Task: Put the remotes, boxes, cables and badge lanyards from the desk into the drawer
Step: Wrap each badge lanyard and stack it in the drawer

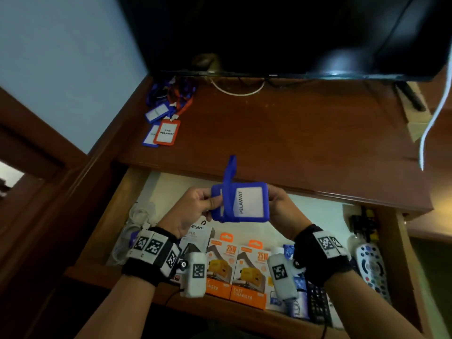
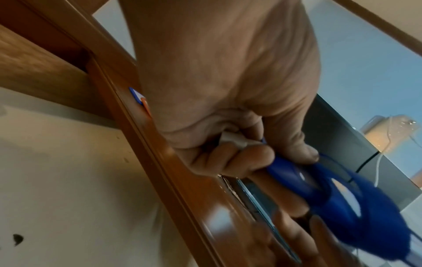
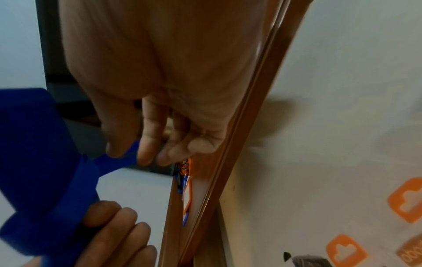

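Note:
I hold a blue badge holder [image 1: 247, 204] marked PELAWAT above the open drawer [image 1: 117, 206], its blue strap [image 1: 230, 177] wound round it. My left hand [image 1: 200, 206] pinches its left edge and the strap; my right hand [image 1: 278, 204] pinches its right edge. In the left wrist view the left hand [image 2: 262, 159] grips the blue strap [image 2: 342, 195] and a white clip. In the right wrist view the right hand [image 3: 134, 150] pinches the blue badge holder [image 3: 45, 162]. More badge lanyards [image 1: 163, 123], blue and orange, lie at the desk's back left.
The drawer holds orange charger boxes [image 1: 234, 267], a white box [image 1: 198, 236], white cables [image 1: 137, 221], a grey remote [image 1: 371, 267], a black keypad remote [image 1: 318, 304] and a dark cable bundle [image 1: 364, 223]. A TV [image 1: 293, 33] stands at the desk's back. A white cord [image 1: 433, 113] hangs on the right.

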Demonstrator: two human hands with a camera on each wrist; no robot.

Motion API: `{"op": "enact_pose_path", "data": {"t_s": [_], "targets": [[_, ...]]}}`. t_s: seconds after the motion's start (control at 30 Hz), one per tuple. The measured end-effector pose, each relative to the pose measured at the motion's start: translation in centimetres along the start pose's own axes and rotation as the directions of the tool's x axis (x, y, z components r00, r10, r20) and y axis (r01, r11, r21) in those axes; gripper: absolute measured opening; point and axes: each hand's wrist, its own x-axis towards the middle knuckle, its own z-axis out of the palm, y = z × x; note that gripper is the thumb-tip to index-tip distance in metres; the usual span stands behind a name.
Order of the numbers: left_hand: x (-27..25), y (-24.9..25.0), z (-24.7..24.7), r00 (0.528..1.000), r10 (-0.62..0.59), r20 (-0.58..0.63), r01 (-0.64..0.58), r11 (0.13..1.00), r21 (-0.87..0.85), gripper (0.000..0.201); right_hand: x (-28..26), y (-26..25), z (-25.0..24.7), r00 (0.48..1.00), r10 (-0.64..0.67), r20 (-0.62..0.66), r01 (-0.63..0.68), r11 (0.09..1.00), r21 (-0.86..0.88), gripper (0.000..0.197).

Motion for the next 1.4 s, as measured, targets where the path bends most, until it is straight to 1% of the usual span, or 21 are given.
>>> {"op": "enact_pose_path", "data": {"t_s": [0.07,0.17,0.27,0.33,0.4,0.47,0.53,0.63,0.73,0.77,0.83,0.87,0.93,0.97,1.03,1.1,1.13,1.17,1.23,1.3,1.4], "targets": [[0.0,-0.1,0.3,1.0,-0.008,0.002,0.008,1.0,0.001,0.018,1.0,-0.3,-0.1,0.997,-0.044,0.056,0.044,0.999,-0.002,0.037],[-0.3,-0.3,0.4,0.999,-0.043,0.018,0.042,0.998,0.048,0.019,2.5,-0.3,0.0,0.991,-0.055,0.122,0.067,0.993,-0.097,0.055],[-0.9,-0.5,0.4,0.997,-0.072,0.034,0.071,0.996,0.047,0.021,3.1,0.0,0.1,0.976,-0.053,0.21,0.058,0.998,-0.015,0.065],[-1.2,-0.7,0.3,0.994,-0.104,0.038,0.103,0.994,0.043,0.022,3.2,0.4,0.1,0.957,-0.017,0.29,0.039,0.997,-0.068,0.07],[-1.4,-0.6,0.3,0.987,-0.142,0.078,0.136,0.988,0.079,0.021,3.0,1.0,0.2,0.929,0.016,0.371,0.021,0.995,-0.095,0.065],[-1.6,-0.5,0.3,0.975,-0.184,0.122,0.168,0.978,0.127,0.018,2.9,1.3,0.2,0.9,0.07,0.43,-0.065,0.998,-0.026,0.054],[-1.7,-0.4,0.3,0.973,-0.191,0.129,0.174,0.976,0.131,0.012,2.7,1.3,0.1,0.88,0.135,0.455,-0.156,0.988,0.009,0.042],[-1.9,-0.1,0.4,0.975,-0.189,0.12,0.176,0.978,0.111,0.017,2.1,1.4,-0.3,0.87,0.185,0.458,-0.145,0.982,-0.121,0.022],[-2.5,0.0,0.5,0.972,-0.19,0.141,0.172,0.977,0.128,0.012,2.2,1.7,-1.0,0.865,0.214,0.454,-0.105,0.961,-0.254,0.008],[-2.7,-0.1,0.5,0.968,-0.201,0.152,0.181,0.974,0.132,0.009,2.5,1.7,-1.4,0.879,0.22,0.424,-0.097,0.951,-0.294,0.007],[-3.2,-0.3,0.4,0.962,-0.213,0.17,0.189,0.971,0.147,0.019,3.3,1.2,-2.3,0.929,0.202,0.31,-0.085,0.932,-0.352,0.015],[-3.4,-0.6,0.3,0.958,-0.227,0.177,0.201,0.967,0.154,0.021,3.5,0.8,-2.7,0.952,0.174,0.252,-0.074,0.929,-0.362,0.012],[-3.9,-0.7,0.3,0.955,-0.232,0.188,0.21,0.969,0.13,0.015,3.7,0.2,-2.8,0.975,0.121,0.184,-0.051,0.937,-0.347,0.01],[-4.2,-0.7,0.2,0.956,-0.224,0.187,0.209,0.973,0.094,0.018,3.7,0.3,-2.7,0.977,0.114,0.178,-0.051,0.943,-0.329,0.011],[-4.4,-0.8,0.1,0.975,-0.182,0.125,0.18,0.983,0.025,0.036,3.4,0.9,-2.2,0.973,0.114,0.198,-0.055,0.958,-0.283,0.009],[-4.5,-1.0,0.1,0.991,-0.135,0.002,0.135,0.989,-0.055,0.054,3.2,1.8,-1.7,0.975,0.124,0.184,-0.067,0.954,-0.291,0.009],[-4.5,-0.8,0.2,0.99,-0.128,-0.052,0.123,0.988,-0.092,0.055,3.1,2.0,-1.5,0.978,0.13,0.164,-0.073,0.947,-0.312,0.011],[-4.5,-0.7,0.4,0.988,-0.122,-0.1,0.109,0.987,-0.121,0.05,3.0,2.2,-1.4,0.982,0.126,0.142,-0.073,0.941,-0.331,0.014],[-4.3,-0.7,1.0,0.977,-0.114,-0.181,0.087,0.985,-0.15,0.031,2.8,2.3,-1.1,0.989,0.111,0.098,-0.073,0.941,-0.331,0.017],[-3.9,-1.2,1.3,0.953,-0.107,-0.285,0.065,0.986,-0.155,0.019,2.3,2.1,-0.2,0.988,0.136,0.079,-0.107,0.95,-0.295,0.018],[-3.4,-1.7,2.0,0.877,-0.095,-0.471,0.003,0.981,-0.193,0.018,1.4,2.0,1.4,0.974,0.187,0.128,-0.154,0.961,-0.23,0.022]]}}
